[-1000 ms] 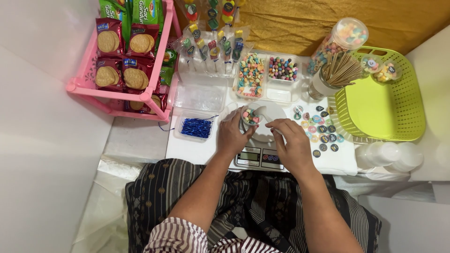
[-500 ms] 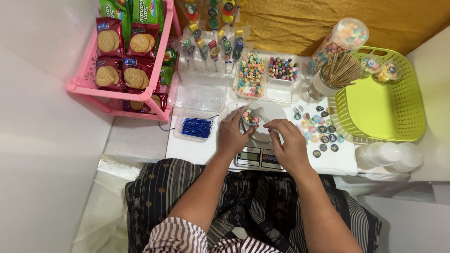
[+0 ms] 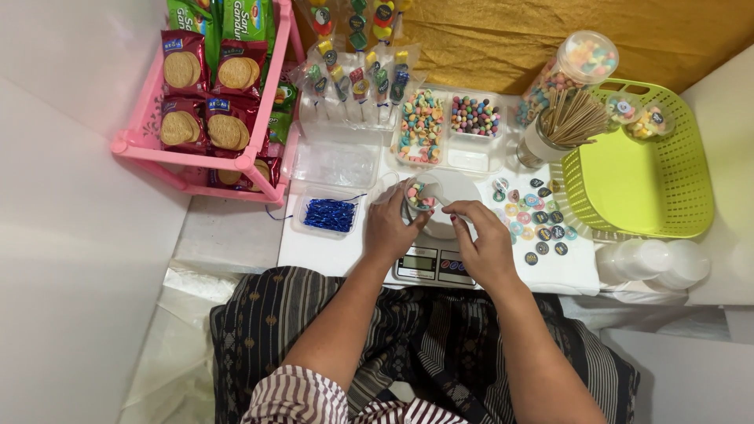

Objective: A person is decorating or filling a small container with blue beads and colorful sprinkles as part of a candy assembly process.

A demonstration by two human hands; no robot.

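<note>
Currently, on the white table (image 3: 330, 251): a small clear cup of pastel candies (image 3: 421, 196), tipped over the digital scale (image 3: 430, 263), clasped in the left hand (image 3: 390, 228), while the right hand (image 3: 483, 239) pinches a thin white piece at the cup's three o'clock — what it is cannot be told. Round stickers (image 3: 530, 212) lie at the scale's two o'clock, a tray of blue twist ties (image 3: 330, 214) at its nine o'clock. Risk — the tilted cup could likely spill candies across the scale if the clasp loosens.
</note>
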